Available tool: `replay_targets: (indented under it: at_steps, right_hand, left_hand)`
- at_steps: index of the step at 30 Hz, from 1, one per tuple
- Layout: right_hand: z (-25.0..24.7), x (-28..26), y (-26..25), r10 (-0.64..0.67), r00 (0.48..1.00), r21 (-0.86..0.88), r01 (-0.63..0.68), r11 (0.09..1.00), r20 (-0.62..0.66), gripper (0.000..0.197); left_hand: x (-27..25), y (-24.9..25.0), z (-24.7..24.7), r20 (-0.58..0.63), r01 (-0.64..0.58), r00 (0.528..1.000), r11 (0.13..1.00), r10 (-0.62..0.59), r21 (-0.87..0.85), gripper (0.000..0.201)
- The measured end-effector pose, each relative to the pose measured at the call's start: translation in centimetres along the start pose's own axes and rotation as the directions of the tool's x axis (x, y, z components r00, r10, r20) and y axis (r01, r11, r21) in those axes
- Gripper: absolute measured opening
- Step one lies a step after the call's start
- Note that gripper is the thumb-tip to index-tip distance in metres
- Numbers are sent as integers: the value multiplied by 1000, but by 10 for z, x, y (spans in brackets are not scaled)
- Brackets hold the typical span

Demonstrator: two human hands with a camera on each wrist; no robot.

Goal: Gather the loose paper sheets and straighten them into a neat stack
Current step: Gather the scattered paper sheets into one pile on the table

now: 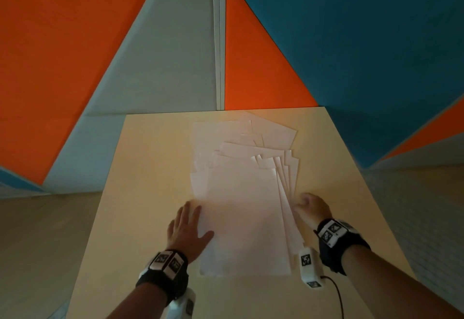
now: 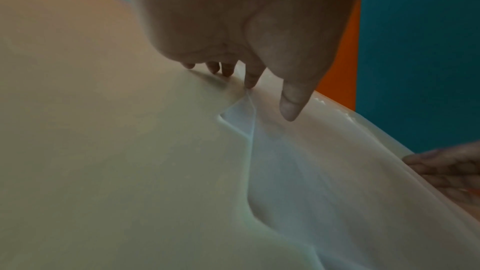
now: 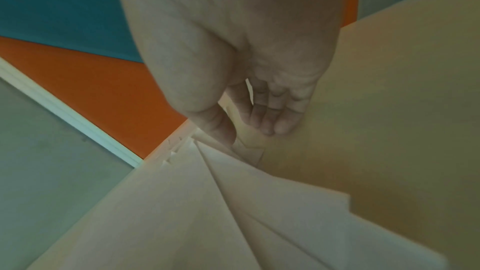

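Several white paper sheets (image 1: 243, 205) lie in a loose fan on the pale wooden table (image 1: 150, 168), their far corners spread towards the back right. My left hand (image 1: 190, 223) lies flat with straight fingers along the pile's left edge, thumb on the top sheet. In the left wrist view its fingertips (image 2: 250, 83) press on the table beside the sheets (image 2: 311, 171). My right hand (image 1: 305, 203) sits against the fan's right edge. In the right wrist view, the right hand (image 3: 249, 132) has its thumb on the sheet edges (image 3: 182, 213) and fairly straight fingers on the table (image 3: 389, 110).
The table's far edge (image 1: 226, 111) meets a wall of orange (image 1: 258, 67), blue (image 1: 364, 42) and grey panels. A black cable (image 1: 337, 293) trails from my right wrist over the near right of the table. Bare tabletop lies left and right of the pile.
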State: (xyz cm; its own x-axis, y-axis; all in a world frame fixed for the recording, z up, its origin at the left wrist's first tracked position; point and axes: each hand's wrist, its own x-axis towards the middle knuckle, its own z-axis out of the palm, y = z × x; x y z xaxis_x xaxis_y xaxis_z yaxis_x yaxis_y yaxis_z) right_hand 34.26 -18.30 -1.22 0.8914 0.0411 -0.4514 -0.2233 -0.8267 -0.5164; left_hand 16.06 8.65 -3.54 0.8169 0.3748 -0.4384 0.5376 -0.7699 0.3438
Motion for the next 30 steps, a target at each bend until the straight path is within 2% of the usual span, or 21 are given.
replay_targets:
  at_steps: [1, 5, 9, 11, 14, 17, 19, 20, 22, 24, 28, 30]
  right_hand:
    - [1, 3, -3, -6, 1000, 21, 6, 1000, 12, 8]
    - [12, 14, -16, -46, 998, 145, 40, 989, 41, 25]
    - [13, 23, -22, -107, 983, 251, 67, 966, 148, 12]
    - [8, 25, -26, -135, 967, 289, 69, 955, 216, 34]
    - [-1, 35, -24, -143, 959, 253, 80, 964, 244, 36]
    - [-6, 48, -16, -130, 985, 143, 114, 983, 113, 25]
    - [-1, 52, -12, -150, 983, 84, 141, 986, 105, 31]
    - [2, 51, -14, -165, 977, 57, 158, 986, 135, 40]
    - [13, 52, -13, -203, 964, 31, 201, 979, 173, 73]
    - [20, 54, -14, -217, 965, -18, 222, 975, 146, 90]
    - [28, 54, -20, -237, 964, -17, 240, 971, 121, 88]
    - [25, 53, -25, -232, 964, 41, 229, 973, 132, 76]
  left_hand:
    - [5, 1, -1, 16, -5, 1000, 1000, 5, 10, 83]
    - [20, 3, -3, 45, -31, 999, 998, 29, 46, 87]
    - [30, 5, -7, 58, -66, 996, 996, 63, 52, 86]
    - [36, 6, -9, 72, -94, 993, 995, 91, 32, 86]
    - [44, 3, -16, 72, -88, 993, 996, 89, -22, 85]
    - [52, -6, -24, 17, 3, 1000, 999, -2, -32, 83]
    - [56, -9, -26, 14, 23, 1000, 1000, -23, -6, 83]
    - [59, -9, -26, 15, 15, 1000, 1000, -15, 7, 82]
    - [61, -7, -26, 16, -6, 1000, 1000, 6, 13, 82]
    - [62, -5, -27, 9, -13, 1000, 1000, 13, 7, 82]
    - [61, -6, -35, -14, -41, 999, 998, 40, -43, 79]
    - [61, -6, -40, -33, -49, 998, 996, 47, -79, 82]
